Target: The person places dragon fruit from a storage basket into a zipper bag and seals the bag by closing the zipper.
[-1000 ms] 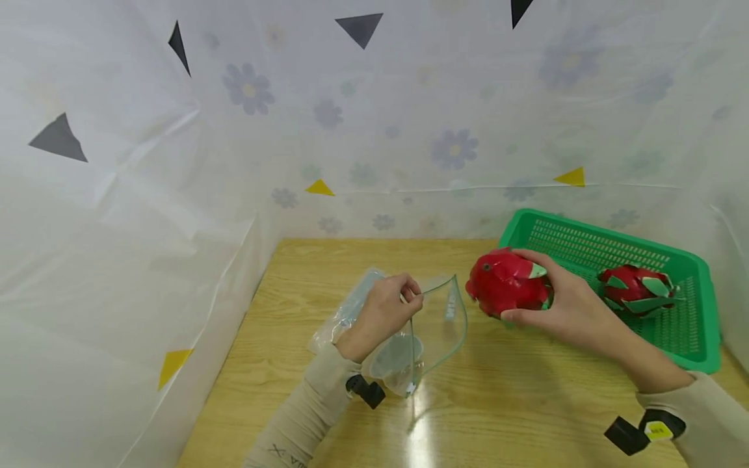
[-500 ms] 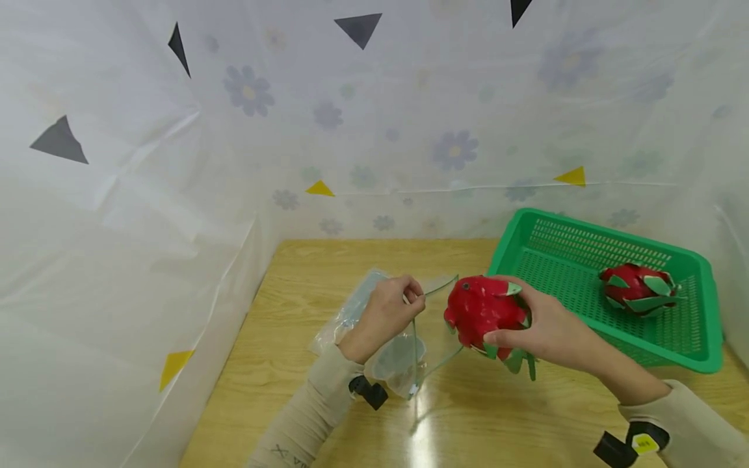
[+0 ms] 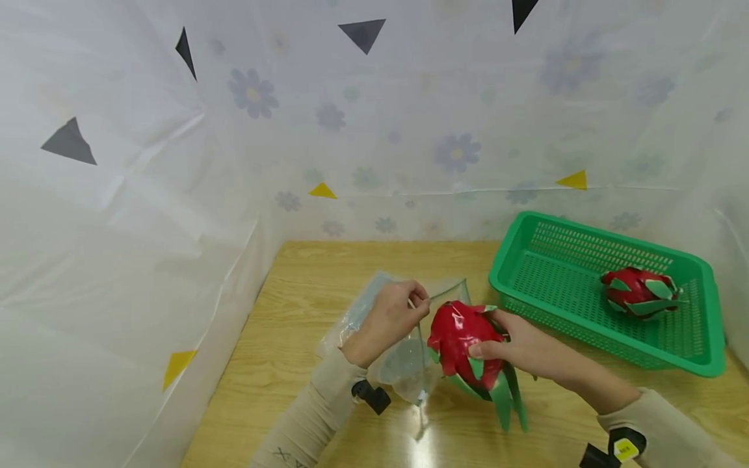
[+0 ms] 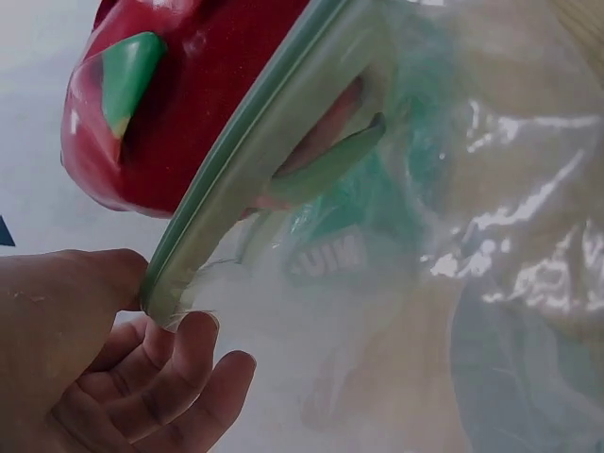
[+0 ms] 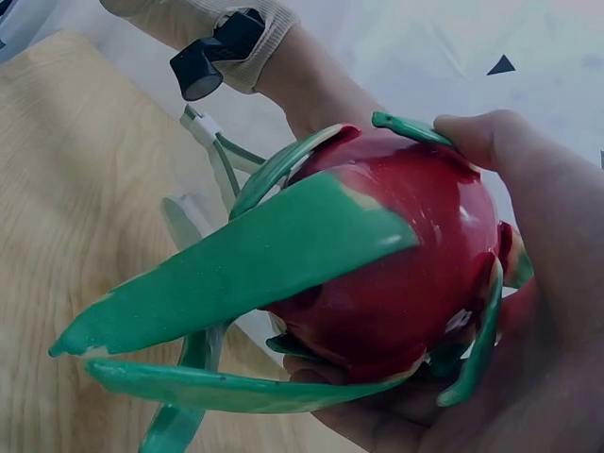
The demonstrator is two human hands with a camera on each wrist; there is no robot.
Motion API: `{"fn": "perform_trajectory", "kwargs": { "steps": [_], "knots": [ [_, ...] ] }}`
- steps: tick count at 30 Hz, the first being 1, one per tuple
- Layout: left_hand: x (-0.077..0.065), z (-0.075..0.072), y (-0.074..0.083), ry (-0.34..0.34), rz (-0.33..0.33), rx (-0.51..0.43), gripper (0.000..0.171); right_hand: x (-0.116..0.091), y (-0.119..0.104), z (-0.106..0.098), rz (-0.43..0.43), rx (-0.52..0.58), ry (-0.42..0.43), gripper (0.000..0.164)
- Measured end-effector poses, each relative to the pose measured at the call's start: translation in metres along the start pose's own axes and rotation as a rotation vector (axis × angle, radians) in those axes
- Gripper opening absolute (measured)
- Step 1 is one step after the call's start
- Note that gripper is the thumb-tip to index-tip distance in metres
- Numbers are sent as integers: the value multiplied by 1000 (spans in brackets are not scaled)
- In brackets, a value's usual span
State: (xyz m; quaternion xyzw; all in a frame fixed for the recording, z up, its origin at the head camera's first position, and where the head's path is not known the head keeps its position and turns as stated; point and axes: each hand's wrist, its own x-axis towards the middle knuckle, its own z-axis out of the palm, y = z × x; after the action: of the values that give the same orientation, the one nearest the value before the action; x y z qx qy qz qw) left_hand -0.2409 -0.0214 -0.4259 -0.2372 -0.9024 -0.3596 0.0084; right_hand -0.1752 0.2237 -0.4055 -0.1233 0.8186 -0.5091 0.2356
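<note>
My left hand (image 3: 387,322) pinches the green-edged rim of a clear zip bag (image 4: 415,311), holding its mouth open toward the right. In my right hand (image 3: 523,344) is a red dragon fruit (image 3: 453,331) with long green scales, its surface glossy. Thumb and fingers grip it from either side, the long scales trailing down to the front. The fruit's rounded end is right at the bag's mouth, overlapping the rim in the head view. Through the bag's film, a green scale (image 4: 330,170) shows in the left wrist view.
A green slotted basket (image 3: 585,335) stands at the back right, with a second dragon fruit (image 3: 638,292) inside. Flat clear plastic packaging (image 3: 357,312) lies under and behind my left hand on the wooden table (image 3: 310,266). White sheeting (image 3: 374,130) walls the back and sides.
My right hand has carried the dragon fruit leftward and down from beside the basket to the bag's mouth, tilting it so the scales hang frontward. My left hand keeps its pinch on the bag.
</note>
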Motion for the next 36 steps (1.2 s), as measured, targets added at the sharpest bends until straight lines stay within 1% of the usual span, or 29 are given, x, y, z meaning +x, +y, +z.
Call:
{"fn": "perform_trajectory", "kwargs": {
  "steps": [3, 6, 11, 15, 20, 23, 25, 29, 33, 36],
  "knots": [
    [0, 1, 1, -10, 7, -7, 8, 4, 2, 2, 42, 20, -8, 76],
    [0, 2, 2, -21, 29, -1, 8, 6, 6, 4, 66, 54, -22, 77],
    [0, 5, 5, -30, 108, 42, 7, 10, 14, 7, 111, 120, -26, 80],
    [-1, 6, 7, -32, 159, 84, 6, 15, 22, 10, 122, 154, -23, 81],
    [-5, 7, 11, -28, 238, 109, 7, 20, 31, 12, 140, 186, -65, 76],
    [-7, 7, 13, -44, 272, 99, 7, 23, 35, 14, 135, 217, -99, 72],
    [-8, 8, 14, -53, 287, 95, 7, 25, 38, 16, 117, 245, -125, 70],
    [-10, 10, 16, -36, 326, 117, 7, 30, 44, 19, 80, 305, -177, 67],
    [-12, 12, 18, -16, 377, 128, 6, 35, 50, 20, 80, 344, -199, 64],
    [-14, 13, 21, -21, 393, 121, 7, 39, 53, 22, 83, 362, -199, 59]
  ]
}}
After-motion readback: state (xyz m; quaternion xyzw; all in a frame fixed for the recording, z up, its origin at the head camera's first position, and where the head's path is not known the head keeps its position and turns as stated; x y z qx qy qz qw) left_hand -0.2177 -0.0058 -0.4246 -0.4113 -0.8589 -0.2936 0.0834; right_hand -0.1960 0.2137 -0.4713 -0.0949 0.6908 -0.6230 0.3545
